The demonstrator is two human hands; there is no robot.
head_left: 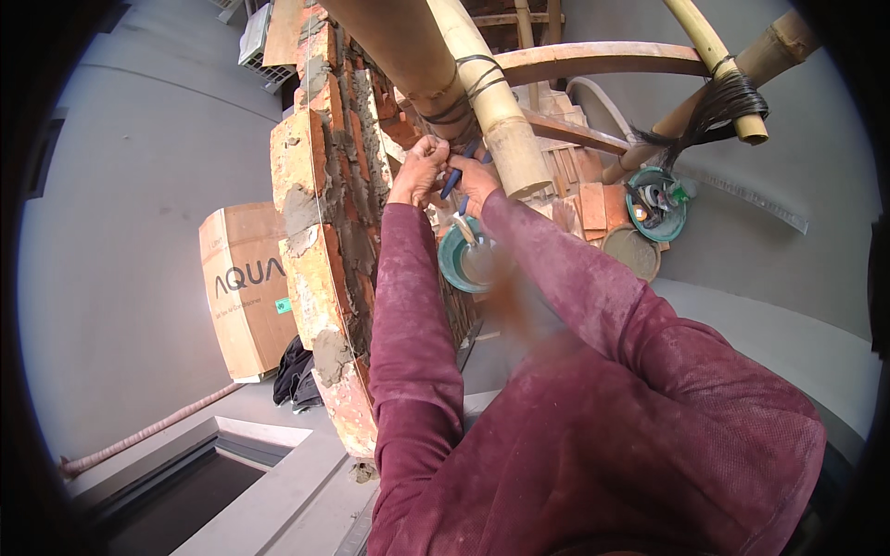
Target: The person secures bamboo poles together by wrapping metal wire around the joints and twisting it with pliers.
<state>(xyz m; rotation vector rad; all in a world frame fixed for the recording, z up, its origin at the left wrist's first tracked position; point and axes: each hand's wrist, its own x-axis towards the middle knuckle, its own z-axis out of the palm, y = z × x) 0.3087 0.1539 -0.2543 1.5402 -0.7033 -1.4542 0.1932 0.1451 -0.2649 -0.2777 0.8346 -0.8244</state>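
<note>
My right hand (476, 181) is closed around blue-handled pliers (451, 183), whose jaws are hidden behind my fingers and the bamboo. Close beside it, my left hand (423, 169) pinches something too small to make out, its fingertips up against the lashing. Both hands are just under a thick bamboo pole (399, 46) and a paler bamboo pole (482, 83), bound together with dark cord (477, 76). The pale pole's cut end hangs right next to my right wrist. Left of my hands runs a rough brick wall (311, 232) with grey mortar and a taut string along it.
Below my hands stands a green bucket (454, 259) with a handled tool in it. Another green bucket (680, 227) holds odds and ends at the right, near stacked bricks (593, 206). A curved beam (603, 60) spans overhead. A cardboard box (243, 287) stands beyond the wall.
</note>
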